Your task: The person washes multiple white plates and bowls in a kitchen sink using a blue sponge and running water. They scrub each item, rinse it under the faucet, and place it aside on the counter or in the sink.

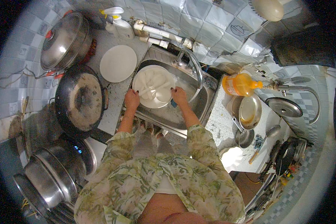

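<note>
A round white plate (153,104) with white dishes and spoons (148,91) on it is held over the left part of a stainless steel sink (168,117). My left hand (132,98) grips its lower left rim, and my right hand (179,95) grips its right rim. Something small and blue (174,103) shows beside my right fingers. A chrome faucet (197,67) arches over the sink at the right, with what looks like water below its spout. Another round white plate (118,63) lies on the counter left of the sink.
A dark wok (81,98) and a lidded steel pot (63,42) stand at the left, steel pots (49,179) below them by a blue flame. A spray bottle (122,26) is at the back. On the right counter are an orange bottle (239,84), pans (250,112) and a skimmer (273,130).
</note>
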`<state>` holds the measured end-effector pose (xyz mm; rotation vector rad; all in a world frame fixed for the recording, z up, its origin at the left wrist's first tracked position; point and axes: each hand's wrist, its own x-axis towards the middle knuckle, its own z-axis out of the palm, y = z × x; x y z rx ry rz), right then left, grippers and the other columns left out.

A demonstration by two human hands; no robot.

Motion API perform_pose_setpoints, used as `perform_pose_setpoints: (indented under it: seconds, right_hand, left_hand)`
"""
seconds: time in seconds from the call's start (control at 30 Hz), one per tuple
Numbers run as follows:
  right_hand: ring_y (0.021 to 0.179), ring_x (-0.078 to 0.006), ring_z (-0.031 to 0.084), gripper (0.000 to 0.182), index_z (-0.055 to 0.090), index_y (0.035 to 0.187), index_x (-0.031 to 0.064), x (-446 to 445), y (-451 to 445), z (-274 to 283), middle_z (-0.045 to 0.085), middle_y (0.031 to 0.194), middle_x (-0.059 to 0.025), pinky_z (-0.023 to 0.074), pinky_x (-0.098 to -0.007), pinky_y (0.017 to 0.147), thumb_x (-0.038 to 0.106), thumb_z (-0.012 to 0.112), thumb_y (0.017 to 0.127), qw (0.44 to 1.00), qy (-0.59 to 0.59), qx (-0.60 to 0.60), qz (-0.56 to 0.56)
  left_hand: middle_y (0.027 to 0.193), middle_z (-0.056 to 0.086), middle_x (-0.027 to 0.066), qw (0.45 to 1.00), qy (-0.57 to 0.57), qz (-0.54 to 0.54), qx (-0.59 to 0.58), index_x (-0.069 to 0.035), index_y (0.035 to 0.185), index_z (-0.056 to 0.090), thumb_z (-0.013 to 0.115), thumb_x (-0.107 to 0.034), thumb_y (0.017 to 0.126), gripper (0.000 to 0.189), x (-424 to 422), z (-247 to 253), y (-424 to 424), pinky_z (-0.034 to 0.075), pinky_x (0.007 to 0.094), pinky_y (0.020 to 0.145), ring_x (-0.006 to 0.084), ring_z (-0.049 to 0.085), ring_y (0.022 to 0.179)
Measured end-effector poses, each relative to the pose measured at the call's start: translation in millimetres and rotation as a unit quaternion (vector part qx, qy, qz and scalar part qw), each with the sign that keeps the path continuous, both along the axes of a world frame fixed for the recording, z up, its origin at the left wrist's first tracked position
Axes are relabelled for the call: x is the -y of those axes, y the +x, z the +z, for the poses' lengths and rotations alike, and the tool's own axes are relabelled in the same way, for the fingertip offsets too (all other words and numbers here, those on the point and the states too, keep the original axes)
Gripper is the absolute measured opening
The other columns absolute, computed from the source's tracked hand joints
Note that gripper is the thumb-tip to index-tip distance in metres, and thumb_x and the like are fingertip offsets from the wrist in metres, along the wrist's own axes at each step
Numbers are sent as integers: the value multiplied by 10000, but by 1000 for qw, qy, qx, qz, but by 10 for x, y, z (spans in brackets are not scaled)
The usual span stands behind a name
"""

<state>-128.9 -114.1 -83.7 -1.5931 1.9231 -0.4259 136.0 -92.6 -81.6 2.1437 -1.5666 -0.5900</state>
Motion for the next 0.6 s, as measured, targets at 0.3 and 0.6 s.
perform_pose_setpoints:
  seconds: [0.3,0.6]
  right_hand:
    - [731,-402,606,274,632,896,24,-250,-96,77,632,809,-217,473,-465,679,285,581,832,990,-5,138,-9]
    - [742,-384,609,235,632,951,24,-1014,-291,384,617,803,-237,473,-418,678,229,575,850,986,-6,144,-84]
  left_hand:
    - [771,591,218,997,61,-54,-17,8,840,546,629,-225,809,249,29,39,135,455,468,673,403,583,755]
    - [679,491,132,981,-4,-107,-165,-8,813,484,599,-155,830,188,-430,249,4,404,381,593,272,486,615]
